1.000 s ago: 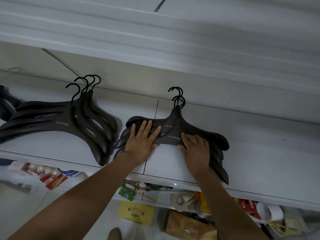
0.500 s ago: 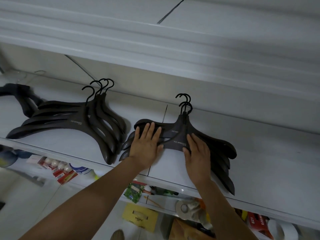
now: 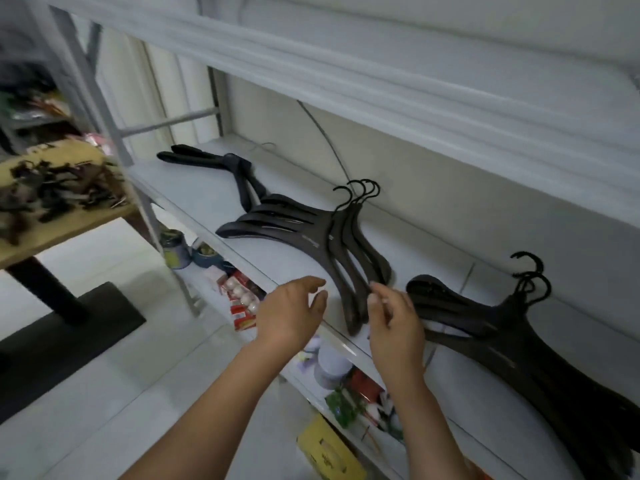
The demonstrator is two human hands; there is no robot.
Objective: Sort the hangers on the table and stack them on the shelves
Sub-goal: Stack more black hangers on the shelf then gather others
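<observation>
Left hand point(image 3: 291, 315) and right hand point(image 3: 394, 323), both loosely curled and empty, hover at the shelf point(image 3: 214, 192) edge, just beside the stacked hangers point(image 3: 311, 237). Unsorted hangers point(image 3: 52, 188) lie jumbled on the table point(image 3: 76, 230), well apart to the left; the left hand is nearer.
</observation>
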